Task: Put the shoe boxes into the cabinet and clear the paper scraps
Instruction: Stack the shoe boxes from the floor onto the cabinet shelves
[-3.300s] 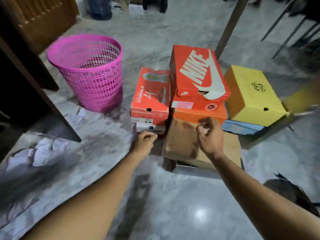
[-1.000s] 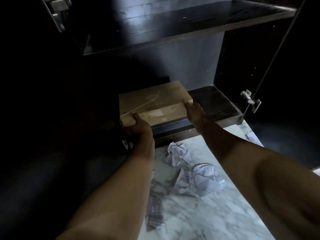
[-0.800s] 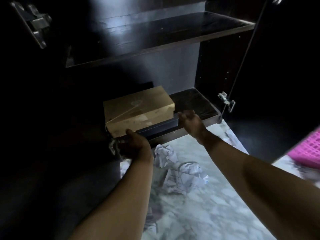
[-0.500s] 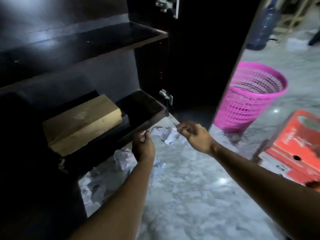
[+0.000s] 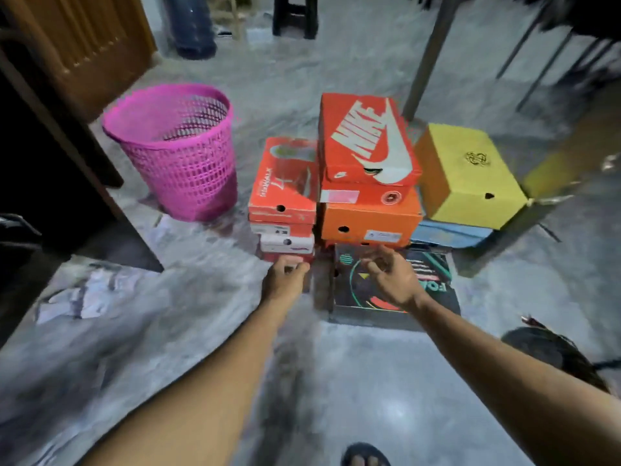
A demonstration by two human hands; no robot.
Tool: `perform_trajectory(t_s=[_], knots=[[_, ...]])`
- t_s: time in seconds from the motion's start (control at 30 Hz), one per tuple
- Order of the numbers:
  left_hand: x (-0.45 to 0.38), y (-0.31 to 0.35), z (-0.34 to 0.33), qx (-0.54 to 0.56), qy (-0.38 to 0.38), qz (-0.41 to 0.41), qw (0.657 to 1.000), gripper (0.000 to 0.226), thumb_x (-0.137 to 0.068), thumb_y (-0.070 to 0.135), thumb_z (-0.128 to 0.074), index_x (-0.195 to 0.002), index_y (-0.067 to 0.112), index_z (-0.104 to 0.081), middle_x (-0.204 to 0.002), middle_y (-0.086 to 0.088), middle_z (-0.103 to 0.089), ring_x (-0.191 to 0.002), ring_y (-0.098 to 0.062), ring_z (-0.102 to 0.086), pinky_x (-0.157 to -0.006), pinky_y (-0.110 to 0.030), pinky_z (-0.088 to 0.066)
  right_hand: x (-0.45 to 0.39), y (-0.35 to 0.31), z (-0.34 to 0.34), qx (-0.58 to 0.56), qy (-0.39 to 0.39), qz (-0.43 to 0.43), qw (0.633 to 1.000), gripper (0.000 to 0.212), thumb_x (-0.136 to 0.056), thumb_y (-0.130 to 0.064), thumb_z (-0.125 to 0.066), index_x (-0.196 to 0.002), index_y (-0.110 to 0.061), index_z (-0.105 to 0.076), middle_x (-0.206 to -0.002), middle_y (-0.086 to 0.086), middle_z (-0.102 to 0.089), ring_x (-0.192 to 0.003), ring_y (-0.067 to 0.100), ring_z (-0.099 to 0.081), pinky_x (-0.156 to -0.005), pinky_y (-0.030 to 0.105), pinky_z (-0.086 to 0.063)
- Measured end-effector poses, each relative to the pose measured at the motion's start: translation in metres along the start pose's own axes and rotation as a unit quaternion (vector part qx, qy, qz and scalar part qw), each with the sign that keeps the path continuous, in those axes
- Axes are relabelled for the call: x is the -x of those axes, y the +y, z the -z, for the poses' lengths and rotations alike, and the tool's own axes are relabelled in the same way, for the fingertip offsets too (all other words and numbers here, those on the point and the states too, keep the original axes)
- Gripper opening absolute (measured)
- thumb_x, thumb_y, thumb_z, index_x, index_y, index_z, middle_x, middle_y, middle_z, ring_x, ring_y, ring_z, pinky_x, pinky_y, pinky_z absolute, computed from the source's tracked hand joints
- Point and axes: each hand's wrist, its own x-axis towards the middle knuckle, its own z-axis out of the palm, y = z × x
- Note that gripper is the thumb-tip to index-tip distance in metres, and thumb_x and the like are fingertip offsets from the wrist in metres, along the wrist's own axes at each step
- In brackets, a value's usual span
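Grey marble floor [image 5: 386, 398] is covered by stacked shoe boxes [image 5: 368, 183] beside a pink basket [image 5: 178, 153]; crumpled paper scraps [image 5: 80, 294] are seen left; the right hand [image 5: 391, 280] is half-open, empty, over a dark box [image 5: 426, 280]; the left hand [image 5: 285, 280] is loosely curled, empty

Glossy grey marble floor [image 5: 386, 381]

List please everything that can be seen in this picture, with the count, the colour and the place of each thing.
Nike box: 1, red, top of middle stack.
Orange box: 1, under the Nike box.
Red box: 1, top of left stack.
Yellow box: 1, right, on a blue box.
Black box: 1, patterned, on the floor in front.
Basket: 1, pink, left.
Paper scraps: white, floor at left; count unclear.
Left hand: empty.
Right hand: empty, over the black box.
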Motion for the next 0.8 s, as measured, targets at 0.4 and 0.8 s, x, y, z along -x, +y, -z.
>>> perform_trajectory(t_s=[0.4, 0.8], knots=[[-0.032, -0.053, -0.144, -0.103, -0.121, 0.074, 0.984, 0.096, -0.078, 0.057, -0.072, -0.157, 0.026, -0.027, -0.159, -0.003, -0.042, -0.140, -0.032, -0.047, -0.115, -0.045, -0.042, 0.023, 0.207, 0.024, -0.144, 0.129, -0.329, 0.924, 0.084, -0.067, -0.064, -0.080, -0.129, -0.016, -0.051, -0.132, 0.010, -0.066, -0.120, 0.032, -0.064, -0.104, 0.047, -0.054], [0.012, -0.046, -0.020, -0.110, -0.053, 0.024, 0.992, 0.099, -0.073, 0.060, -0.078, -0.155, 0.039, -0.025, -0.150, -0.005, -0.043, -0.134, -0.028, -0.051, -0.110, -0.040, -0.045, 0.040, 0.109, 0.016, -0.240, 0.025, -0.296, 0.924, 0.044, -0.087, -0.044, -0.080, -0.108, -0.014, -0.055, -0.105, 0.007, -0.068, -0.090, 0.024, -0.069, -0.068, 0.039, -0.059]])
